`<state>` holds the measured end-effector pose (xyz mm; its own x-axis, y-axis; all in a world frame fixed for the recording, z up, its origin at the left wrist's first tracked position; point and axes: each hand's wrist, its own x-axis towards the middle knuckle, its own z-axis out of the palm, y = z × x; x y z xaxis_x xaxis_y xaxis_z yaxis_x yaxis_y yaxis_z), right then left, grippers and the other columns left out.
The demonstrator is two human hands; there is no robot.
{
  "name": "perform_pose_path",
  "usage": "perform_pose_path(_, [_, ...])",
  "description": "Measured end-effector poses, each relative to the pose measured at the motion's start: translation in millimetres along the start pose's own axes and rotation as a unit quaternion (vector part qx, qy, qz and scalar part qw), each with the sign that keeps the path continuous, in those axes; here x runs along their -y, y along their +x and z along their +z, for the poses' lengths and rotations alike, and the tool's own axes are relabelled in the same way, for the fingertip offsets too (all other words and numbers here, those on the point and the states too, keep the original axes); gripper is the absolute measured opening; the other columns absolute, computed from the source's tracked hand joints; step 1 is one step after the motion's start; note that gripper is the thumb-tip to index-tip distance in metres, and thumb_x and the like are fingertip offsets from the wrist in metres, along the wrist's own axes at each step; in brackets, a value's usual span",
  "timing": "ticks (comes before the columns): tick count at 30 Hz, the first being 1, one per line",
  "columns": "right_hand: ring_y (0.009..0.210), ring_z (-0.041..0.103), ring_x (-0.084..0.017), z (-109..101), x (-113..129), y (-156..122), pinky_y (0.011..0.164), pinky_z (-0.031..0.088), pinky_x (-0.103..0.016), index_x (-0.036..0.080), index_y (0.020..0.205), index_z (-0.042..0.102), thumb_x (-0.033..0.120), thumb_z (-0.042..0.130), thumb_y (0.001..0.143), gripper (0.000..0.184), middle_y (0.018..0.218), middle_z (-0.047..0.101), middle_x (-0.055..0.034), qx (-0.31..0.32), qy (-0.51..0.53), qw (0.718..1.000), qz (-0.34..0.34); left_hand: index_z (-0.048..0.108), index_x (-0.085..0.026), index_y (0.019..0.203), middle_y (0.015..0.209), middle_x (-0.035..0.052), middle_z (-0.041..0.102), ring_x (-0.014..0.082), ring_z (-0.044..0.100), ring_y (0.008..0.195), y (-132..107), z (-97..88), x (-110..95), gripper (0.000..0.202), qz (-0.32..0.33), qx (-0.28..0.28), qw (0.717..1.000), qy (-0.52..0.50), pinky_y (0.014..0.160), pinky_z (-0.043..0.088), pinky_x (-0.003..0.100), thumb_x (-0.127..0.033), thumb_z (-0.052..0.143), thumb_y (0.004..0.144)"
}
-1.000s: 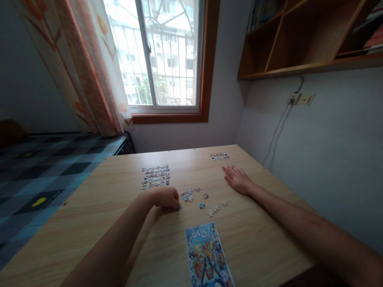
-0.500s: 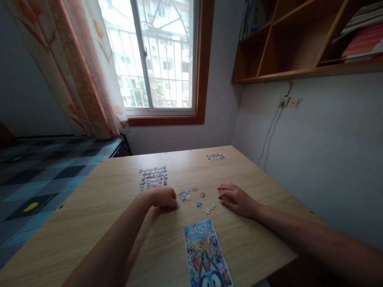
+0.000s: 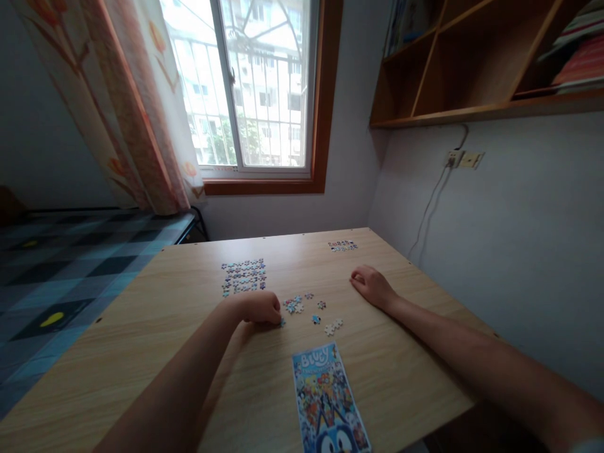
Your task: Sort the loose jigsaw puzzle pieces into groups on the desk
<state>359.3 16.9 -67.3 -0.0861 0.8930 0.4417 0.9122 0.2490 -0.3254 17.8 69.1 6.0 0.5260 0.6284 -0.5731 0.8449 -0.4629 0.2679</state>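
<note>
My left hand (image 3: 262,307) rests on the table with its fingers curled closed, left of the loose pile. A small blue puzzle piece (image 3: 282,323) shows at its fingertips. Farther to the right, my right hand (image 3: 372,285) lies on the wood with fingers bent together; what they hold, if anything, is hidden. Between the hands are a small heap of puzzle pieces (image 3: 293,305), a blue-and-dark piece (image 3: 316,319), a brownish piece (image 3: 321,305) and pale, face-down pieces (image 3: 329,329). Rows of puzzle pieces (image 3: 243,274) are laid out beyond my left hand.
A colourful "Bluey" picture sheet or box (image 3: 328,396) lies near the front edge of the wooden table (image 3: 155,302). Another small group of pieces (image 3: 343,245) sits at the far edge. A bed (image 3: 94,251) stands at left; a wooden shelf (image 3: 462,113) hangs at right.
My right hand has moved away from the pale pieces toward the table's far side, and its spread fingers have curled in. My left hand stays by the blue piece. The view has shifted slightly.
</note>
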Motion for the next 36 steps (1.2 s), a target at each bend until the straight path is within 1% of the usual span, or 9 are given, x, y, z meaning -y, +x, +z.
perform_pose_path(2, [0.087, 0.061, -0.017, 9, -5, 22, 0.082, 0.045, -0.025, 0.019, 0.09, 0.068, 0.03, 0.051, 0.09, 0.02, 0.091, 0.069, -0.0063, 0.013, -0.056, 0.997, 0.054, 0.057, -0.02, 0.062, 0.054, 0.0008, 0.054, 0.0151, 0.045, 0.046, -1, 0.0, 0, 0.019, -0.004, -0.002, 1.0, 0.001, 0.044, 0.037, 0.028, -0.039, 0.057, 0.059])
perform_pose_path(5, [0.089, 0.062, -0.017, 24, -12, 51, 0.081, 0.044, -0.024, 0.019, 0.091, 0.069, 0.028, 0.05, 0.089, 0.021, 0.095, 0.07, -0.0063, 0.004, -0.078, 0.993, 0.087, 0.057, -0.02, 0.061, 0.055, 0.0006, 0.054, 0.0146, 0.045, 0.046, -2, -0.4, -1, 0.02, -0.007, -0.001, 1.0, -0.001, 0.045, 0.038, 0.028, -0.039, 0.058, 0.059])
perform_pose_path(9, [0.097, 0.062, -0.019, 39, -18, 80, 0.085, 0.044, -0.026, 0.021, 0.098, 0.072, 0.029, 0.05, 0.09, 0.025, 0.104, 0.071, -0.0064, -0.008, -0.084, 0.991, 0.101, 0.056, -0.02, 0.06, 0.054, -0.0001, 0.053, 0.0138, 0.044, 0.046, -3, -1.2, -3, 0.018, -0.011, 0.003, 1.0, -0.009, 0.045, 0.037, 0.027, -0.038, 0.058, 0.059])
perform_pose_path(12, [0.103, 0.061, -0.019, 45, -22, 92, 0.091, 0.044, -0.027, 0.022, 0.102, 0.074, 0.032, 0.049, 0.09, 0.029, 0.108, 0.071, -0.0055, -0.004, -0.08, 0.992, 0.094, 0.056, -0.02, 0.061, 0.055, -0.0004, 0.053, 0.0135, 0.043, 0.046, -3, -1.2, -4, 0.016, -0.017, 0.011, 1.0, -0.011, 0.044, 0.035, 0.027, -0.036, 0.057, 0.058])
perform_pose_path(17, [0.108, 0.059, -0.017, 49, -32, 94, 0.101, 0.042, -0.026, 0.025, 0.103, 0.075, 0.03, 0.053, 0.087, 0.028, 0.113, 0.07, -0.0017, -0.001, -0.062, 0.995, 0.073, 0.056, -0.02, 0.06, 0.054, -0.0012, 0.052, 0.0134, 0.043, 0.047, -2, -0.5, -4, 0.016, -0.023, 0.013, 1.0, -0.011, 0.047, 0.036, 0.027, -0.036, 0.057, 0.058])
perform_pose_path(20, [0.114, 0.056, -0.017, 49, -39, 93, 0.105, 0.039, -0.028, 0.02, 0.113, 0.072, 0.02, 0.046, 0.086, 0.037, 0.121, 0.067, -0.0046, -0.032, -0.057, 0.993, 0.096, 0.055, -0.02, 0.058, 0.053, -0.0015, 0.052, 0.0134, 0.044, 0.05, -3, -0.3, -4, 0.015, -0.012, 0.001, 1.0, -0.008, 0.049, 0.036, 0.027, -0.035, 0.057, 0.058])
perform_pose_path(22, [0.114, 0.057, -0.018, 48, -42, 92, 0.104, 0.04, -0.029, 0.017, 0.114, 0.072, 0.018, 0.043, 0.086, 0.041, 0.121, 0.066, -0.0068, -0.048, -0.054, 0.991, 0.112, 0.055, -0.02, 0.057, 0.053, -0.0016, 0.052, 0.0135, 0.045, 0.05, -3, -0.4, -4, 0.015, -0.006, -0.006, 1.0, -0.006, 0.05, 0.035, 0.027, -0.035, 0.056, 0.058])
perform_pose_path(28, [0.104, 0.06, -0.018, 46, -42, 89, 0.097, 0.044, -0.028, 0.025, 0.099, 0.077, 0.034, 0.055, 0.086, 0.027, 0.108, 0.07, -0.0029, -0.013, -0.04, 0.995, 0.091, 0.056, -0.02, 0.057, 0.053, -0.0022, 0.054, 0.0137, 0.045, 0.051, -3, 0.1, -3, 0.015, -0.008, -0.008, 1.0, -0.007, 0.052, 0.037, 0.027, -0.035, 0.056, 0.058])
perform_pose_path(36, [0.103, 0.058, -0.019, 45, -38, 90, 0.096, 0.042, -0.029, 0.029, 0.109, 0.075, 0.037, 0.052, 0.091, 0.03, 0.109, 0.068, -0.0044, 0.013, -0.065, 0.993, 0.096, 0.055, -0.021, 0.058, 0.052, -0.0024, 0.051, 0.0137, 0.044, 0.048, 0, 1.4, -1, 0.016, -0.022, 0.001, 0.999, -0.029, 0.046, 0.034, 0.026, -0.036, 0.056, 0.058])
